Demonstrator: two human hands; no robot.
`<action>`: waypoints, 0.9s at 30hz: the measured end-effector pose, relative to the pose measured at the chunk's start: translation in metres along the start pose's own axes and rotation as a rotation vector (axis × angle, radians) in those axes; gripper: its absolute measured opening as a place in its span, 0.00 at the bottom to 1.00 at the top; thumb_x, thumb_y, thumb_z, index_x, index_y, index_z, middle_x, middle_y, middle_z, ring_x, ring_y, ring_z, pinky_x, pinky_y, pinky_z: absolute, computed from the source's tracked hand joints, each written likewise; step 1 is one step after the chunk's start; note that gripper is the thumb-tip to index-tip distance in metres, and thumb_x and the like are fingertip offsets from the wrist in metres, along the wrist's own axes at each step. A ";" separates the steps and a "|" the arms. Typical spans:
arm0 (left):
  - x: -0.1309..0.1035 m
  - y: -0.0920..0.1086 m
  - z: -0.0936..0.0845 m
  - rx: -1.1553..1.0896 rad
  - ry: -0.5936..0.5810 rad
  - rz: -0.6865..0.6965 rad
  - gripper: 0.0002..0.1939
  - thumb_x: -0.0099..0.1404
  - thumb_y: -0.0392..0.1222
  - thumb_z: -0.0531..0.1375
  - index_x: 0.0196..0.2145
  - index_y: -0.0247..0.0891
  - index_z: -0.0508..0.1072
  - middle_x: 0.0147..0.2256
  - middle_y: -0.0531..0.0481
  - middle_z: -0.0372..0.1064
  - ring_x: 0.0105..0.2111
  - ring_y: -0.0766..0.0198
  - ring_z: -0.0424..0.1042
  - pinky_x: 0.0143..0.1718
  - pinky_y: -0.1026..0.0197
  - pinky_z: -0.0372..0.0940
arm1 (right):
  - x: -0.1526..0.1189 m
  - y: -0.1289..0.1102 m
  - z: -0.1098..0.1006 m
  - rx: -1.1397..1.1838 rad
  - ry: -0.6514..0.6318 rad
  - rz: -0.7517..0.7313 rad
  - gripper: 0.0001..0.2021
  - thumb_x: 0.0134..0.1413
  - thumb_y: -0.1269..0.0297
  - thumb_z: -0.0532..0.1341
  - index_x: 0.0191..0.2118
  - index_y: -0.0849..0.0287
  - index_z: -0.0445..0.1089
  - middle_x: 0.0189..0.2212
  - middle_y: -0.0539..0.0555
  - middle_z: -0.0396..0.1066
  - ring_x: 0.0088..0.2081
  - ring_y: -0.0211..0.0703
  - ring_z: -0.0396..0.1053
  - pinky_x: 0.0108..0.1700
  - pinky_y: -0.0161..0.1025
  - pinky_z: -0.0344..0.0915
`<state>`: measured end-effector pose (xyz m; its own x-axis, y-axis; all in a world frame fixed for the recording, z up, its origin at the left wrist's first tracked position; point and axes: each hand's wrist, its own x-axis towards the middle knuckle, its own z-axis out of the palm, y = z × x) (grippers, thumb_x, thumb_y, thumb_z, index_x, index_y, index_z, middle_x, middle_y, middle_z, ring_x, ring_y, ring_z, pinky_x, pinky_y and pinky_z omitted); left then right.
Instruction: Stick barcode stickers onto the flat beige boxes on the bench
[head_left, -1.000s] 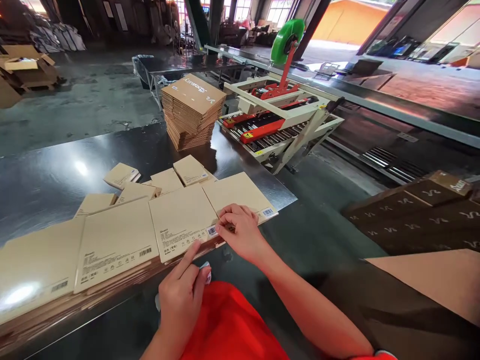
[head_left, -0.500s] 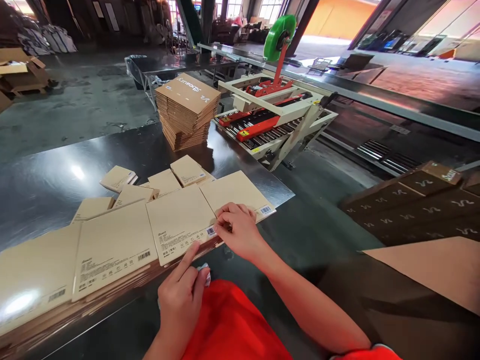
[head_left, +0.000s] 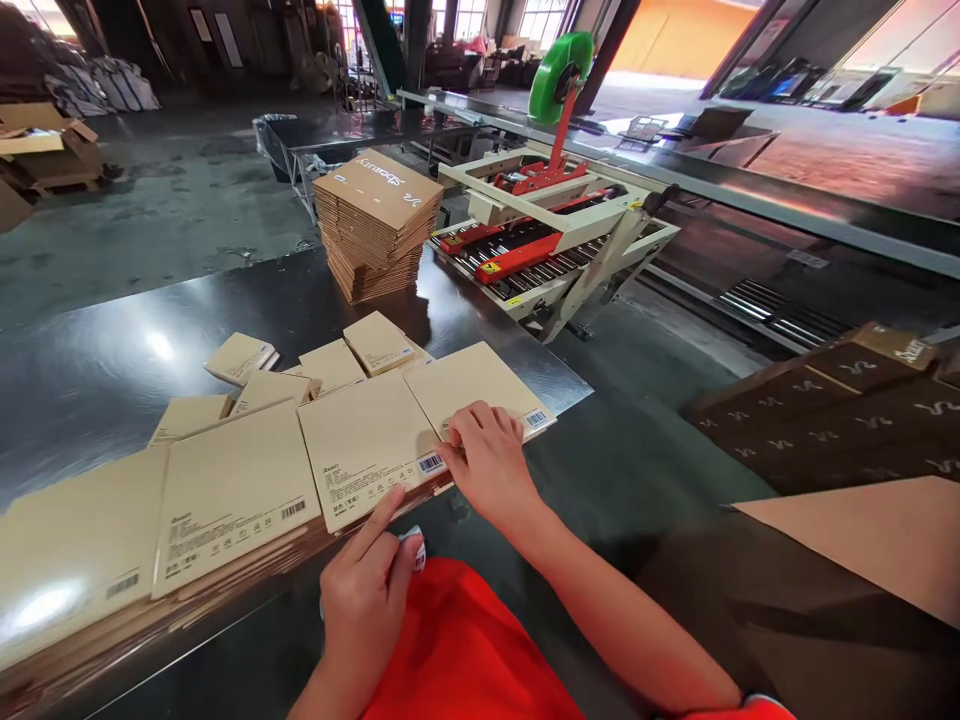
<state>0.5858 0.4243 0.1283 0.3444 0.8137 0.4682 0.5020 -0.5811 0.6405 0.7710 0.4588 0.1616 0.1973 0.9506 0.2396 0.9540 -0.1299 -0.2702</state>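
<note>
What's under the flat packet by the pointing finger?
Under the packet, brown edges of more layers show along the front. Their flat faces are covered, so I can't tell what's on them or exactly how many there are.

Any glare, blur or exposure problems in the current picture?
Head view: glare spot on the dark tabletop, another washing out part of the leftmost flat package, whose barcode looks soft; head view: windows blown out; head view: stacked cartons at right dim, finest print on the packages too small to read.
</note>
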 end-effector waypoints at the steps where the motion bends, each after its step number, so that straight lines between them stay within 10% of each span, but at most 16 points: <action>1: 0.000 0.000 -0.004 -0.050 0.000 -0.011 0.15 0.65 0.35 0.56 0.21 0.38 0.69 0.45 0.43 0.76 0.31 0.63 0.78 0.27 0.68 0.67 | -0.003 -0.001 0.000 0.039 0.026 -0.015 0.03 0.55 0.68 0.58 0.30 0.57 0.64 0.33 0.55 0.67 0.38 0.48 0.61 0.41 0.45 0.54; 5: -0.001 -0.001 -0.033 -0.150 0.083 -0.013 0.10 0.64 0.34 0.56 0.26 0.38 0.73 0.40 0.44 0.77 0.33 0.63 0.77 0.31 0.66 0.70 | -0.023 -0.024 -0.010 0.475 0.094 -0.161 0.06 0.60 0.69 0.52 0.41 0.57 0.63 0.39 0.56 0.68 0.43 0.47 0.63 0.46 0.45 0.58; 11: -0.007 -0.014 -0.071 -0.149 0.113 -0.058 0.10 0.64 0.37 0.55 0.27 0.39 0.73 0.33 0.48 0.75 0.31 0.64 0.75 0.29 0.67 0.69 | -0.054 -0.084 -0.018 1.114 -0.317 -0.241 0.04 0.55 0.66 0.58 0.38 0.55 0.65 0.33 0.51 0.68 0.33 0.37 0.66 0.34 0.34 0.65; 15: -0.016 -0.024 -0.085 -0.353 0.076 -0.199 0.12 0.65 0.43 0.55 0.45 0.40 0.70 0.40 0.44 0.74 0.37 0.59 0.75 0.33 0.63 0.72 | -0.060 -0.109 -0.008 1.260 -0.375 -0.001 0.02 0.53 0.66 0.61 0.33 0.56 0.66 0.27 0.48 0.68 0.27 0.35 0.67 0.28 0.32 0.65; 19: -0.023 -0.030 -0.097 -0.438 0.033 -0.261 0.05 0.65 0.40 0.55 0.33 0.40 0.69 0.30 0.50 0.71 0.29 0.65 0.73 0.26 0.68 0.69 | -0.063 -0.124 -0.002 1.353 -0.424 0.118 0.06 0.50 0.62 0.63 0.32 0.55 0.66 0.23 0.46 0.68 0.24 0.36 0.68 0.26 0.33 0.66; 27: -0.033 -0.054 -0.109 -0.065 0.057 -0.132 0.11 0.67 0.39 0.53 0.26 0.39 0.68 0.20 0.55 0.68 0.19 0.71 0.67 0.21 0.71 0.62 | -0.065 -0.148 -0.001 1.036 -0.178 -0.124 0.07 0.54 0.65 0.60 0.26 0.56 0.68 0.27 0.51 0.70 0.31 0.39 0.68 0.34 0.36 0.65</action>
<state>0.4606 0.4271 0.1444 0.2323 0.8823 0.4094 0.4872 -0.4699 0.7361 0.6176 0.4160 0.1865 -0.0040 0.9792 0.2029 0.2905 0.1953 -0.9367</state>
